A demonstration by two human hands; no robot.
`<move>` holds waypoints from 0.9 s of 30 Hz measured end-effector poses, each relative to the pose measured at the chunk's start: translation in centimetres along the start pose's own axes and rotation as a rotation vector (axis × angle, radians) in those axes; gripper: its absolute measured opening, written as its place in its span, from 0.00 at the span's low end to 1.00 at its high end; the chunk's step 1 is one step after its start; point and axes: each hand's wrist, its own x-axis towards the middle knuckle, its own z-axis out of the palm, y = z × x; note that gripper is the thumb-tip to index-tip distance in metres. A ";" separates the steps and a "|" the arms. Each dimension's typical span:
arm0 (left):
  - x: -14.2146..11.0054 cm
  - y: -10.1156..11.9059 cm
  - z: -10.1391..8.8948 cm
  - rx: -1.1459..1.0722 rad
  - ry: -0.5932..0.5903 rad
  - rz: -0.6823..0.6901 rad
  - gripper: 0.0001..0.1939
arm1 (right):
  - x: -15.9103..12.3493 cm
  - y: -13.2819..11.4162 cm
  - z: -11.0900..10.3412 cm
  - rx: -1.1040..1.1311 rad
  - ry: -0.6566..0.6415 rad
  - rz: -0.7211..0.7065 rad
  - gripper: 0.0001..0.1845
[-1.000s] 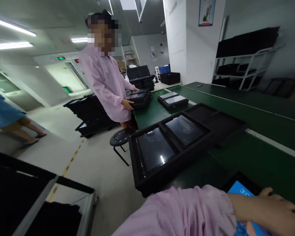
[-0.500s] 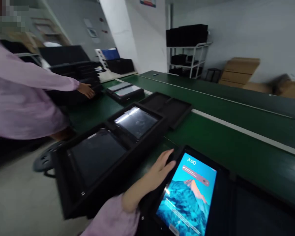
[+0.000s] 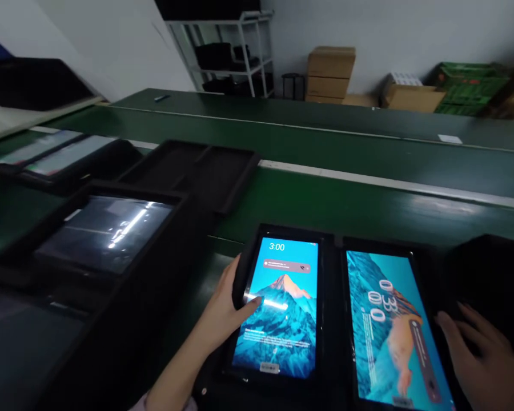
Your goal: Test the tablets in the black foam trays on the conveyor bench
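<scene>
Before me lies a black two-compartment tray (image 3: 334, 319) with a tablet in each compartment. The left tablet (image 3: 278, 314) is lit with a mountain picture and reads 3:00. The right tablet (image 3: 396, 342) is lit too, its clock turned sideways. My left hand (image 3: 225, 311) grips the tray's left side, its thumb over the left tablet's edge and its fingers down the outside. At the tray's right side, my right hand (image 3: 482, 357) is closed round the edge, thumb beside the right tablet; its fingertips are partly lost in the dark.
Another black tray (image 3: 171, 251) with dark-screened tablets stands at the left. Behind it are an unfilled black tray (image 3: 218, 177) and a further stack with pale screens (image 3: 68, 154). The green table (image 3: 325, 194) stretches back. A dark black shape (image 3: 492, 268) rises beyond my right hand.
My view has swung right and down. The right tablet has gone from dark to lit. My right hand has come into view, and my left thumb now lies over the left tablet's edge.
</scene>
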 end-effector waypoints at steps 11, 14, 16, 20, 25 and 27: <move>4.7 2.2 0.2 -0.239 0.251 -0.193 0.29 | 1.1 -5.8 -2.7 0.185 -0.098 -0.359 0.16; 4.2 2.4 0.1 -0.273 0.280 -0.224 0.28 | 0.7 -7.2 -2.6 0.180 -0.109 -0.423 0.13; 4.0 2.6 0.2 -0.275 0.295 -0.246 0.27 | 0.2 -8.9 -2.4 0.169 -0.148 -0.456 0.14; 4.1 3.0 0.2 -0.256 0.328 -0.274 0.23 | -0.6 -12.2 -2.0 0.125 -0.269 -0.530 0.18; 4.1 3.1 0.3 -0.242 0.335 -0.271 0.23 | -0.5 -11.4 -2.7 0.144 -0.119 -0.391 0.10; 4.1 3.0 0.3 -0.239 0.330 -0.263 0.23 | -0.5 -10.6 -3.3 0.173 -0.034 -0.285 0.12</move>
